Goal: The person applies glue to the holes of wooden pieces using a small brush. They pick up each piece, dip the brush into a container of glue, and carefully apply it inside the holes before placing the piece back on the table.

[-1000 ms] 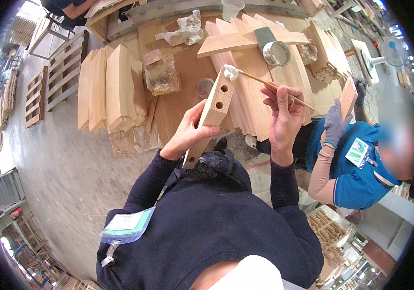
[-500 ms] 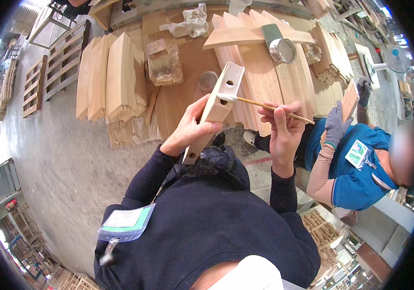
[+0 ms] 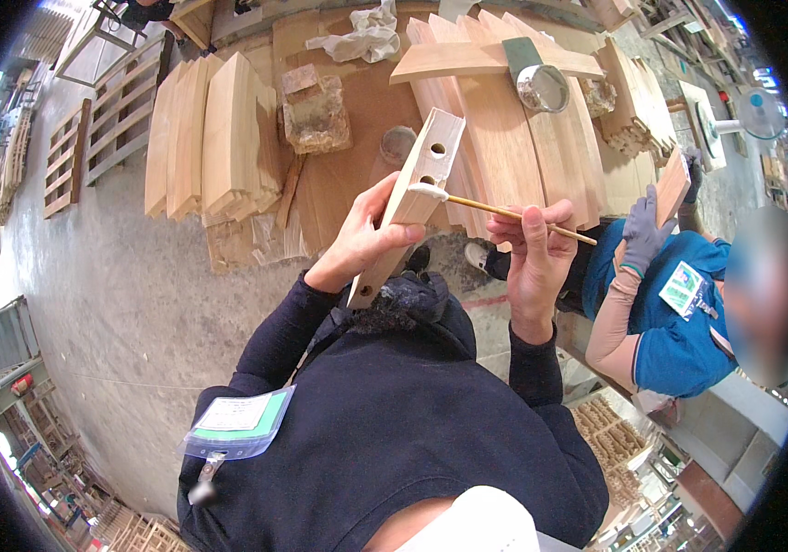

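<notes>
Head view: left grip [image 3: 362, 241] clasps a pale wooden bar [image 3: 417, 208] (round holes near its end); right grip [image 3: 538, 262] pinches a slim stick [image 3: 477, 204], white tip [image 3: 427, 190] touching the bar. Smooth boards [image 3: 515, 147] lie beyond, a plank [image 3: 449, 61] across.

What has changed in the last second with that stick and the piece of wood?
The white tip of the stick has moved down the wooden piece, from its far end to the edge of the nearer hole of the pair there. Nothing was taken hold of or let go: the left hand still holds the wooden piece, the right hand the stick. The stacked boards lie as before.
</notes>
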`<state>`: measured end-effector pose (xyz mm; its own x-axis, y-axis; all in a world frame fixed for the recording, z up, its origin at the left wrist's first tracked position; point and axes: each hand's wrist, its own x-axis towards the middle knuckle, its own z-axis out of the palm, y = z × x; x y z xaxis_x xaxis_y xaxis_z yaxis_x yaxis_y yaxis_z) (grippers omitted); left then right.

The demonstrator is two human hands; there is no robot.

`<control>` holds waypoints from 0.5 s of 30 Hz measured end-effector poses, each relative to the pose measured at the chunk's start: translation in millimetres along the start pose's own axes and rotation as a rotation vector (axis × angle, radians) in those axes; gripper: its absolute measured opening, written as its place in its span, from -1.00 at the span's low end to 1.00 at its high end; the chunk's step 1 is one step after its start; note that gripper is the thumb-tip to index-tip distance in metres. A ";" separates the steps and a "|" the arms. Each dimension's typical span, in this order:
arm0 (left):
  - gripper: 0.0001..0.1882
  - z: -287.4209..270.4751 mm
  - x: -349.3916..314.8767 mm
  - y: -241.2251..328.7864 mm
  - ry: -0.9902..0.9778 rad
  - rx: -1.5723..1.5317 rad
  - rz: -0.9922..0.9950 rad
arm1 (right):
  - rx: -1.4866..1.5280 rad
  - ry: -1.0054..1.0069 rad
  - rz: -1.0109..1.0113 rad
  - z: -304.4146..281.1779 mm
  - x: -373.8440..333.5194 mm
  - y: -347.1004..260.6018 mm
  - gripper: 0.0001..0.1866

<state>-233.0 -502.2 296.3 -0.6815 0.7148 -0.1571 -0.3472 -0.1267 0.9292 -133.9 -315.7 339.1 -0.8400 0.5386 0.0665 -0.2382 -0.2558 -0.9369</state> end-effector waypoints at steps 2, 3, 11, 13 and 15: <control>-0.26 0.4 -2.0 -0.3 0.003 -0.005 0.005 | 0.002 0.007 0.002 0.7 -1.6 0.8 -0.81; -0.26 0.6 -3.1 -0.4 0.005 -0.008 0.008 | 0.001 0.014 0.002 1.4 -2.2 0.9 -0.81; -0.40 7.5 -12.0 1.6 0.045 0.074 0.085 | -0.015 0.096 -0.006 12.0 1.3 -1.1 -0.79; -0.41 7.8 -14.5 1.7 0.047 0.075 0.085 | -0.003 0.117 -0.005 15.8 3.9 -1.6 -0.79; -0.42 7.0 -16.2 1.4 0.046 0.087 0.070 | 0.005 0.110 -0.008 15.6 7.0 -1.0 -0.81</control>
<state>-217.9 -509.2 302.5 -0.7320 0.6734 -0.1040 -0.2414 -0.1136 0.9638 -147.2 -324.2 345.9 -0.7792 0.6258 0.0359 -0.2478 -0.2548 -0.9347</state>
